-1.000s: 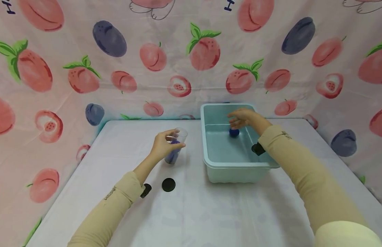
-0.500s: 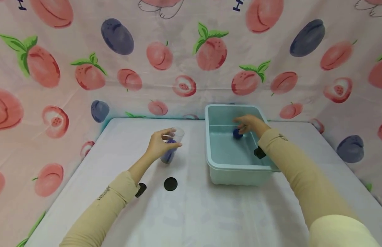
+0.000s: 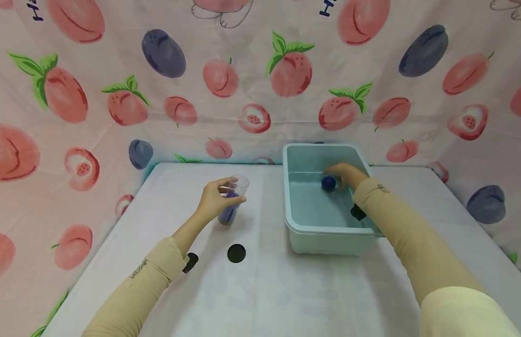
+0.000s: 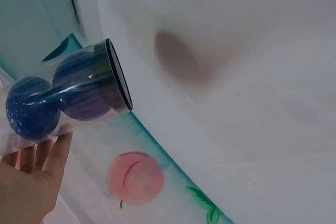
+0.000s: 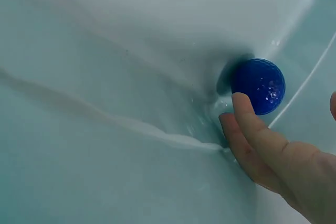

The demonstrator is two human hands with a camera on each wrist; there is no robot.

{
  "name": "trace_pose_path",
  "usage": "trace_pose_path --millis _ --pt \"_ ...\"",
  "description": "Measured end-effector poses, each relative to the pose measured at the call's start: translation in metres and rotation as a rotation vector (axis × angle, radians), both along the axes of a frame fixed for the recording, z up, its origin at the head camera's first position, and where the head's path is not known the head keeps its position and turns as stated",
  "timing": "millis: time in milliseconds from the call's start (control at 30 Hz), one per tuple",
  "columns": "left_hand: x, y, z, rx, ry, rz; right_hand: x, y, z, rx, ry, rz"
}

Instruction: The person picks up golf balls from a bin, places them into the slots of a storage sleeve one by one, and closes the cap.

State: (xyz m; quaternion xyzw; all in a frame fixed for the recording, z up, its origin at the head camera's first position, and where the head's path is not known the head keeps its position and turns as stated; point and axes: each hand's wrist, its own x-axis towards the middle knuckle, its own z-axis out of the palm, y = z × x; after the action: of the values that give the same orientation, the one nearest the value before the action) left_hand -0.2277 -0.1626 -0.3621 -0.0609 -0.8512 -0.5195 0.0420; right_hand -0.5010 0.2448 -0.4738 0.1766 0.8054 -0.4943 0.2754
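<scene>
My left hand (image 3: 214,199) grips a clear plastic tube (image 3: 240,183) between thumb and fingers over the left of the table, tilted a little, its top uncovered. Inside the tube two blue balls (image 4: 32,109) show in the left wrist view, near its black-rimmed bottom end. My right hand (image 3: 348,176) reaches down into a pale blue-green plastic bin (image 3: 317,229). A dimpled blue golf ball (image 5: 258,86) lies in the bin; in the right wrist view two extended fingers (image 5: 257,124) come right up to its side, and the thumb is mostly out of that frame.
A round black lid (image 3: 236,253) lies flat on the white-covered table (image 3: 260,290) in front of the tube. The bin stands at the back right, its high walls around my right hand. A fruit-print cloth (image 3: 252,61) hangs behind the table.
My right hand has lowered into the bin and moved to the right side of the blue golf ball. My left hand, with the tube, has shifted slightly left. The head view has turned slightly.
</scene>
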Motion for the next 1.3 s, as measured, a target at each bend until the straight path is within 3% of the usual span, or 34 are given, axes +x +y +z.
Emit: trace_pose_path --millis 167,267,400,500,533,667,733,767,900,967,1100,1300 --pt "0.001 0.000 -0.001 0.004 0.002 0.001 0.031 -0.014 0.028 0.015 -0.052 0.044" --pt "0.000 0.000 -0.001 0.004 0.002 0.000 0.079 -0.037 0.066 0.060 -0.033 0.085" --pt "-0.002 0.001 -0.002 0.001 -0.001 -0.001 0.055 -0.032 0.040 0.107 -0.048 0.088" --pt "-0.001 0.002 -0.001 -0.005 -0.006 0.001 0.010 -0.014 -0.002 0.134 -0.078 0.082" --pt "-0.002 0.002 -0.001 -0.005 -0.007 0.001 0.014 -0.017 0.001 0.149 -0.085 0.095" --pt "-0.002 0.003 -0.001 -0.005 -0.012 0.002 0.061 -0.038 0.040 0.218 -0.054 0.199" --pt "-0.001 0.003 -0.002 -0.008 -0.012 0.004 0.076 -0.046 0.048 0.258 -0.044 0.249" --pt "-0.001 0.003 -0.002 -0.010 -0.013 0.006 0.081 -0.049 0.051 0.268 -0.046 0.270" --pt "-0.001 0.005 -0.002 -0.011 -0.016 0.007 0.072 -0.048 0.041 0.255 -0.107 0.280" --pt "-0.002 0.006 -0.002 -0.010 -0.021 0.007 0.082 -0.052 0.050 0.251 -0.116 0.277" --pt "-0.001 0.009 -0.002 -0.009 -0.027 0.006 0.117 -0.068 0.080 0.277 -0.082 0.261" --pt "0.000 0.009 -0.002 -0.011 -0.033 0.011 0.137 -0.074 0.100 0.211 -0.054 0.241"
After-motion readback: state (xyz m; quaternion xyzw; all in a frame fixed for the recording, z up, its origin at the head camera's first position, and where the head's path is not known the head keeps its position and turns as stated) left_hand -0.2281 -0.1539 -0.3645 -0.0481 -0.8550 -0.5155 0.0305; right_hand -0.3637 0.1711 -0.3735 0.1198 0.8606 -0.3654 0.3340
